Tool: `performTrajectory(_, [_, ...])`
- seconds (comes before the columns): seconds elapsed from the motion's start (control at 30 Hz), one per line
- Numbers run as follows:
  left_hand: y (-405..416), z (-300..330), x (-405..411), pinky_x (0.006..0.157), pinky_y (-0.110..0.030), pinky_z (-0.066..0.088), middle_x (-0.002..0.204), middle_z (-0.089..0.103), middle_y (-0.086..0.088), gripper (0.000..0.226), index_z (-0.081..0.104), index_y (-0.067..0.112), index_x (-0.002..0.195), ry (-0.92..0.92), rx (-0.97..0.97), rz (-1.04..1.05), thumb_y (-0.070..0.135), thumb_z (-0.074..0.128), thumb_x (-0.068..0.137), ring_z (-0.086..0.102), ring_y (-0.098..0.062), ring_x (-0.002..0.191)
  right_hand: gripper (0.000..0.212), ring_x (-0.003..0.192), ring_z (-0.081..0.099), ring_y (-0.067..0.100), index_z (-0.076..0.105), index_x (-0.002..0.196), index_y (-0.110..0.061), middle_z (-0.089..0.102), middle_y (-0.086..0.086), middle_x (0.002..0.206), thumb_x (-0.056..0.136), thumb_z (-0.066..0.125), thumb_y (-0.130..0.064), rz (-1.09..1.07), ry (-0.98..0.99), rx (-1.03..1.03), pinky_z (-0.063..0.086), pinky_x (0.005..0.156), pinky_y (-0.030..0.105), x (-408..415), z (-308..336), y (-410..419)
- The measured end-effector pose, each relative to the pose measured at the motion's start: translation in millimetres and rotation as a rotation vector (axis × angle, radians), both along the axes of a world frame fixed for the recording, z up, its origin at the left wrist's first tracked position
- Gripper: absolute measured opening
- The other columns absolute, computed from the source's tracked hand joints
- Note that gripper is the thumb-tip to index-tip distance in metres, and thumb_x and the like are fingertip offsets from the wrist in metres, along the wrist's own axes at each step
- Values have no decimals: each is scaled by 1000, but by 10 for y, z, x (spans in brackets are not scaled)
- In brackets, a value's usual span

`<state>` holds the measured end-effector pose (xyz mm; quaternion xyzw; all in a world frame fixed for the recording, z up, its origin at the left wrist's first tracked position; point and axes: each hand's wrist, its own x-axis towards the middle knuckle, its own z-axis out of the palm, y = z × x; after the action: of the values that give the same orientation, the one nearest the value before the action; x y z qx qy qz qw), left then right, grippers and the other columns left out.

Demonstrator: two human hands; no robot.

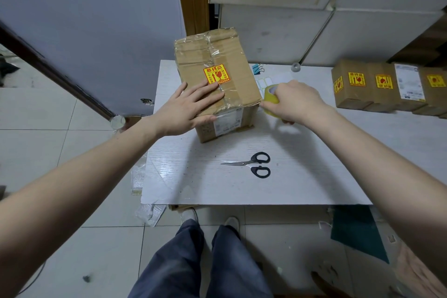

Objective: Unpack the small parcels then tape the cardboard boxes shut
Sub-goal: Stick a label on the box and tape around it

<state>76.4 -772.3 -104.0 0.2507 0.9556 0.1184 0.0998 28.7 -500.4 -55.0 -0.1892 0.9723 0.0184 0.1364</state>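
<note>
Head view: the white table [314, 152] carries the cardboard box [217, 80], which the left hand [191, 106] presses with flat, straight fingers; just right of the box's near corner, the right hand [297, 101] grips the yellow tape roll [270, 97]. Black-handled scissors [254, 164] lie nearer the person, below both hands, apart from them

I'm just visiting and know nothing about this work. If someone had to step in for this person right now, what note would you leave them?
Left hand: flat, fingers straight, pressing on top of the brown cardboard box with the yellow fragile sticker, which stands on the white table.
Right hand: grips the yellow roll of tape at the box's near right corner.
Done: clear tape already runs along the top seam.
Left: probably run the tape across this box, then cut it with the black-handled scissors lying in front of the box. A row of smaller brown boxes with yellow stickers sits at the far right; I cannot tell whether they need taping.
</note>
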Motion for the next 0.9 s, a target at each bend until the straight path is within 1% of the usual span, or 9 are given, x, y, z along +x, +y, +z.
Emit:
performTrajectory(0.17, [65, -18, -4, 117, -43, -6, 161, 6, 9, 65, 13, 36, 152, 6, 2, 17, 60, 21, 92, -1, -12, 148, 58, 93, 58, 32, 64, 101, -24, 59, 11, 85, 80, 44, -75, -8, 123, 35, 32, 65, 30, -112, -26, 116])
performTrajectory(0.23, [72, -26, 1, 117, -44, -7, 161, 5, 10, 65, 13, 35, 152, 7, 6, 21, 60, 23, 92, -1, -12, 148, 49, 93, 58, 33, 58, 80, -27, 62, 14, 87, 81, 44, -74, 7, 104, -4, 32, 65, 30, -112, -54, 136])
performTrajectory(0.3, [57, -28, 18, 117, -44, -7, 161, 6, 10, 65, 14, 35, 152, 6, 17, 24, 59, 24, 92, -1, -12, 148, 48, 91, 58, 32, 36, 63, -28, 60, 12, 80, 83, 45, -71, 23, 42, -35, 32, 66, 31, -62, -46, 156])
performTrajectory(0.43, [67, -24, 21, 117, -44, -6, 160, 7, 9, 66, 16, 34, 151, 15, 28, 31, 61, 22, 91, 1, -12, 148, 22, 88, 60, 35, 58, 77, -31, 56, 9, 72, 83, 52, -51, 69, -30, -63, 39, 69, 32, 2, -8, 275])
performTrajectory(0.47, [73, -26, 21, 117, -43, -6, 160, 7, 9, 66, 16, 34, 151, 16, 25, 32, 61, 22, 91, 1, -13, 148, 20, 86, 59, 35, 54, 72, -31, 56, 9, 71, 82, 52, -48, 76, -50, -68, 38, 67, 32, -3, 11, 307])
performTrajectory(0.57, [78, -32, 26, 117, -43, -6, 161, 8, 9, 65, 17, 34, 152, 23, 27, 33, 59, 24, 92, 2, -13, 148, 38, 76, 57, 32, 50, 66, -17, 59, 8, 66, 84, 50, -50, 92, -27, -70, 38, 62, 32, -77, 40, 368])
performTrajectory(0.67, [75, -27, 24, 117, -44, -6, 160, 8, 9, 64, 16, 34, 152, 21, 29, 34, 58, 24, 93, 2, -13, 148, 45, 78, 57, 32, 49, 57, -23, 48, 4, 61, 87, 51, -56, 80, 52, -80, 30, 61, 31, -115, 45, 319])
performTrajectory(0.77, [64, -27, 33, 117, -43, -6, 160, 8, 9, 64, 16, 34, 151, 19, 26, 38, 58, 24, 93, 1, -12, 148, 48, 87, 60, 33, 60, 68, -20, 49, 8, 66, 84, 52, -64, 0, 82, -52, 31, 64, 31, -198, -17, 244])
performTrajectory(0.9, [72, -29, 42, 117, -43, -7, 160, 8, 11, 64, 17, 35, 151, 3, 46, 44, 59, 23, 92, 1, -11, 148, 61, 89, 60, 31, 42, 55, -18, 54, 10, 72, 77, 49, -74, -84, 108, -9, 34, 66, 30, -318, -50, 232])
